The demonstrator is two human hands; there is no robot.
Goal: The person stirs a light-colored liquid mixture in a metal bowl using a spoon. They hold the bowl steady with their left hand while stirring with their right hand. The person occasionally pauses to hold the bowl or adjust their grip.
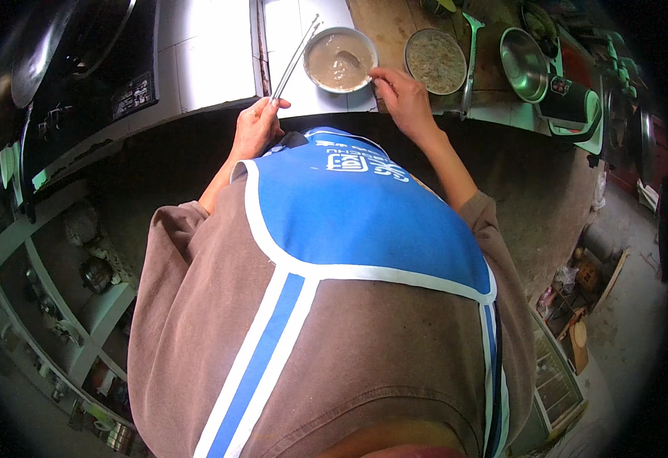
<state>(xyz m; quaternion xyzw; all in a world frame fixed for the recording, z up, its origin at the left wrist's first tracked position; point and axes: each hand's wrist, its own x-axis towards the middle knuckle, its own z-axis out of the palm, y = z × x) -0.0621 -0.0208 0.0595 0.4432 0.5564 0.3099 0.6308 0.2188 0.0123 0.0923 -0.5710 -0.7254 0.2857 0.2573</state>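
A white bowl (315, 82) of thin, greyish-brown batter sits near the counter's front edge, with a rounded shape, perhaps a spoon's head, showing in the batter. My left hand (259, 126), left of the bowl, is closed around the lower ends of a pair of chopsticks (294, 61), which slant up past the bowl's left side. At the bowl's right rim, my right hand (406, 99) is closed in a pinch; whether a spoon handle is also between its fingers I cannot make out. To its right stands a round dish of pale, lumpy food (435, 61).
A long-handled utensil (469, 69) lies right of the dish, beside a steel bowl (524, 65) and a dark, boxy container (570, 99). On the left is a black cooktop (105, 76). White tiles and a wooden board (387, 23) cover the counter. Shelves (67, 320) stand lower left.
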